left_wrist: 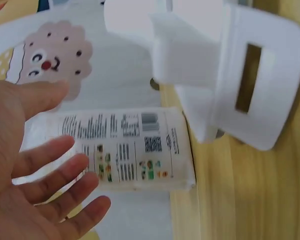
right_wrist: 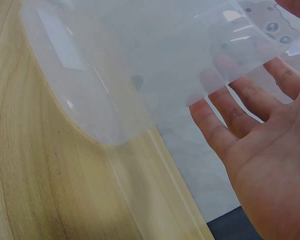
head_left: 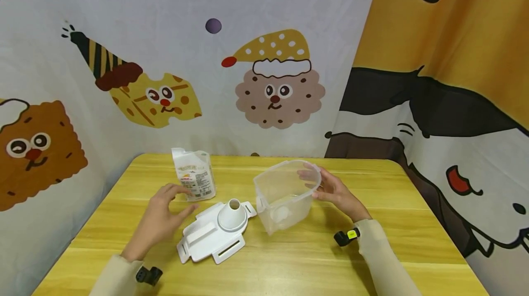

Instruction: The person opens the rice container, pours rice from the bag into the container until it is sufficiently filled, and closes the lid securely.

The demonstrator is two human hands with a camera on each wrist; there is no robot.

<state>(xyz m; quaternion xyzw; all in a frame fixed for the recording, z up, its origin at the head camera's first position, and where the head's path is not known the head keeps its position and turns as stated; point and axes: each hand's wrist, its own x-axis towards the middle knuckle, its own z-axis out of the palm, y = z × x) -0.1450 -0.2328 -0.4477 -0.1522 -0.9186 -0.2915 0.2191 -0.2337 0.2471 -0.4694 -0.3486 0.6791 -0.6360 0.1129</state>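
My left hand (head_left: 163, 215) (left_wrist: 35, 175) hovers open, fingers spread, just in front of a white printed pouch (head_left: 195, 179) (left_wrist: 125, 150) that stands on the wooden table (head_left: 289, 264). To its right lies a white plastic lid (head_left: 215, 234) (left_wrist: 230, 75) with side clips and a raised round spout (head_left: 233, 213). A clear plastic container (head_left: 281, 199) (right_wrist: 115, 65) stands right of the lid. My right hand (head_left: 336, 192) (right_wrist: 260, 150) rests its straight fingers against the container's right wall near the rim, and they show through the plastic.
Cartoon-printed cloth hangs close behind the table and along its left and right sides. The table's rounded back corners lie just beyond the pouch and container. Bare wood stretches along the front edge, near my sleeves.
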